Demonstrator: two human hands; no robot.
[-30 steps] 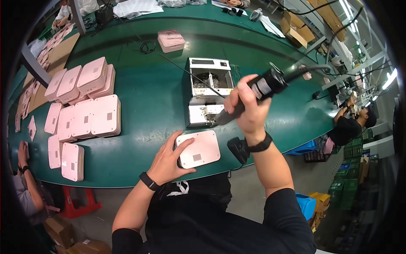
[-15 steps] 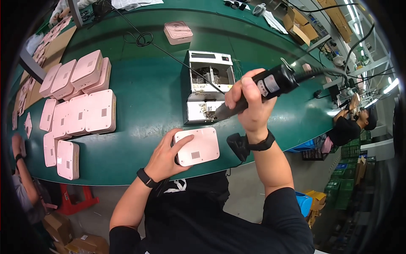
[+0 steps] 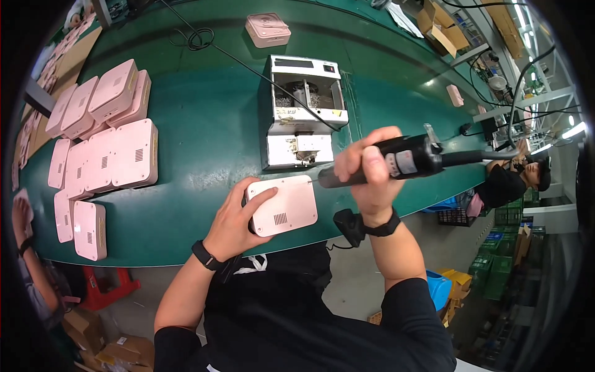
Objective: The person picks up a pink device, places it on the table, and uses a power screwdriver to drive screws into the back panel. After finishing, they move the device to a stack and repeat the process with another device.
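My left hand (image 3: pixel 232 217) grips the left end of a pink plastic box (image 3: pixel 291 201), thumb and fingers around its edge. The box lies near the table's front edge, with a vent grille and corner holes facing up. An electric screwdriver (image 3: pixel 421 156), black with a cable at its rear, is in my right hand (image 3: pixel 375 173). The tool is held nearly level, its tip pointing left at the box's upper right corner; whether the bit touches a hole cannot be made out. Just beyond stands a white screw feeder (image 3: pixel 291 127) with loose screws inside.
Several pink boxes (image 3: pixel 102 164) are stacked and laid out at the left of the green table (image 3: pixel 204 142). Another pink box (image 3: pixel 268 31) sits at the back. A black cable (image 3: pixel 238 56) crosses over the feeder. Other people (image 3: pixel 520 177) are at the far right and left edge.
My right hand has brought the screwdriver from the feeder's front down toward the box's upper right corner, turning it more level. My left hand still holds the box. The view has shifted slightly.
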